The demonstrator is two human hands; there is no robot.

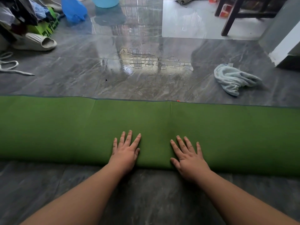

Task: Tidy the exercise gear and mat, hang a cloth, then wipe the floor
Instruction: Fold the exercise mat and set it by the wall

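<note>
On the glossy grey marble-patterned floor [146, 82], the matte green foam exercise mat [227, 130] lies crosswise, its long axis running left to right, its near part rolled. The left hand [125, 151] and right hand [189, 159] press flat on the roll, fingers straight and spread, grasping nothing. Rolling likely proceeds away from the person. A crumpled pale blue terry cloth [233, 77] lies beyond, toward the right.

Soft daylight; window glare on glossy floor [142, 62]; sharp focus; wide-angle edge bowing.
</note>
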